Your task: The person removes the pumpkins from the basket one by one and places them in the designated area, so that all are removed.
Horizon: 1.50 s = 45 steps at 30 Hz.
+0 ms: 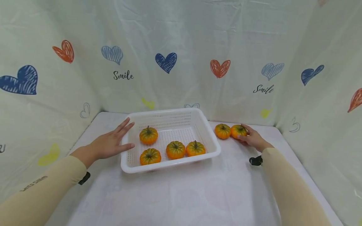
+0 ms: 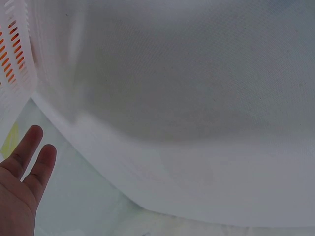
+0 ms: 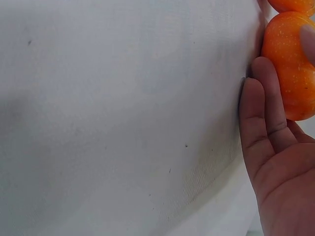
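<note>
While left hand (image 1: 108, 145) lies spread over left edge of white basket (image 1: 174, 162), contact unclear, right hand (image 1: 254, 140) grips outer pumpkin (image 1: 238, 130), right of frame, thumb opposing fingers, presumably against rolling. Neighbouring pumpkin (image 1: 222, 131) touches it. Four basketed pumpkins (image 1: 175, 150), centre of frame, sit walled in.

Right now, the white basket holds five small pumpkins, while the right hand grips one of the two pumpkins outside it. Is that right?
The count is off: the white basket holds four small pumpkins, as the head view shows. The right hand does grip one of the two pumpkins outside it.
</note>
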### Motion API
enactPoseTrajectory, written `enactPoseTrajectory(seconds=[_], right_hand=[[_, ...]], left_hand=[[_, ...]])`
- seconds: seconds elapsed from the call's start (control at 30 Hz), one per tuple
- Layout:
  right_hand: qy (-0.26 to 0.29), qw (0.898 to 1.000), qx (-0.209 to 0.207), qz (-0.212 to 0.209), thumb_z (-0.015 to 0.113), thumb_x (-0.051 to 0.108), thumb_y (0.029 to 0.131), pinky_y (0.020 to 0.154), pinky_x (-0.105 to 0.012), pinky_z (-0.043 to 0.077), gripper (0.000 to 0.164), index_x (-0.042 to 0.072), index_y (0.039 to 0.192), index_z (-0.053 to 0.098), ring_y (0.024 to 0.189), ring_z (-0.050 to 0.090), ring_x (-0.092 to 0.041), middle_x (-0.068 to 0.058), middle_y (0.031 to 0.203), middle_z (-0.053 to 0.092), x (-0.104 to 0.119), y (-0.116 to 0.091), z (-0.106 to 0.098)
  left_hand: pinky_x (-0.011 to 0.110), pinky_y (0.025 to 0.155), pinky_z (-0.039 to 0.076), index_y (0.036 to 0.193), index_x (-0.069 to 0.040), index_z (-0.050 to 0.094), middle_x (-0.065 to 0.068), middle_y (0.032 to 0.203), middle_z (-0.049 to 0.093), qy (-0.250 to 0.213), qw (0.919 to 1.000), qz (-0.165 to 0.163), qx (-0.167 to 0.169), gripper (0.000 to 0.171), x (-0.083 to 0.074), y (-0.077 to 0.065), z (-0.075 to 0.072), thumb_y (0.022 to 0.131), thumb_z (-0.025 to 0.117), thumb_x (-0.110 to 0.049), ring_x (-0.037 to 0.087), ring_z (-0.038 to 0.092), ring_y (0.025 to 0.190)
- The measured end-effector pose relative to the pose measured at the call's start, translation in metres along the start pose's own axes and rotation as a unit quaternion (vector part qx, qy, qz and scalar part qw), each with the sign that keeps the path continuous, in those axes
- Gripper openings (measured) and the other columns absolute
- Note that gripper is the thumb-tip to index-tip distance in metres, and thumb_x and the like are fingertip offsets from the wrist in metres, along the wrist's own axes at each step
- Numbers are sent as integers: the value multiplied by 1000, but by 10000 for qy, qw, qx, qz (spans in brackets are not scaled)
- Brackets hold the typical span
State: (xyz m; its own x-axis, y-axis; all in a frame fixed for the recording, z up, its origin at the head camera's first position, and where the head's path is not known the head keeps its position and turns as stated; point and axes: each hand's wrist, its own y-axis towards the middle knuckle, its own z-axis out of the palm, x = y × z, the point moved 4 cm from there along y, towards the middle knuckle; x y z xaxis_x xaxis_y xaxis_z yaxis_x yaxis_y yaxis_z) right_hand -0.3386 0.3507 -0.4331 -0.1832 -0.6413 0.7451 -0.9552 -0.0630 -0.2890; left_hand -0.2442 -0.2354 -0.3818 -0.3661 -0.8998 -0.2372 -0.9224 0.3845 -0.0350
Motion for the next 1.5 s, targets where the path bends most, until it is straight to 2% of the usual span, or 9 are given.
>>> enactPoseTrajectory(seconds=[0.5,0.8,1.0,1.2,1.37,1.5], right_hand=[[-44,10000,-82,3,60,25,102,82,-25,52,81,19,162,7,110,51,-34,-37,154,15,-2,-2,0],[-36,10000,-40,-27,60,27,102,87,-30,52,83,18,161,3,109,52,-34,-38,154,14,-5,-3,-1],[-83,10000,-39,11,61,29,101,88,-30,52,87,16,161,-1,104,56,-29,-39,154,15,-7,-1,-1],[-149,9997,91,156,64,32,99,103,-44,45,98,8,159,-9,96,63,-24,-37,154,16,-5,-4,-4],[-354,9986,354,168,65,36,98,104,-50,42,101,5,158,-11,110,62,-34,-37,155,14,1,-11,-12],[-534,9979,351,-107,64,31,99,102,-54,43,100,2,156,-13,121,54,-46,-40,154,11,15,-26,-27]], left_hand=[[63,94,47,161,-15,9,10,167,-8,-1,10000,36,-39,90,0,0,0,96,48,-63,49,44,131],[62,95,46,161,-14,10,10,167,-7,20,10000,62,-27,91,-3,1,0,96,45,-67,49,45,131],[63,95,46,161,-14,10,11,167,-7,43,10000,48,-10,89,-2,2,-1,97,49,-61,49,44,131],[63,94,46,161,-13,11,11,167,-7,87,10000,22,21,89,-2,1,-1,96,48,-63,49,45,130],[64,94,46,161,-15,10,10,167,-7,30,10000,-1,-3,90,-1,-1,-2,96,49,-63,50,44,130],[64,94,46,161,-16,9,9,167,-8,39,10000,25,-26,89,-1,0,-1,97,50,-62,50,44,131]])
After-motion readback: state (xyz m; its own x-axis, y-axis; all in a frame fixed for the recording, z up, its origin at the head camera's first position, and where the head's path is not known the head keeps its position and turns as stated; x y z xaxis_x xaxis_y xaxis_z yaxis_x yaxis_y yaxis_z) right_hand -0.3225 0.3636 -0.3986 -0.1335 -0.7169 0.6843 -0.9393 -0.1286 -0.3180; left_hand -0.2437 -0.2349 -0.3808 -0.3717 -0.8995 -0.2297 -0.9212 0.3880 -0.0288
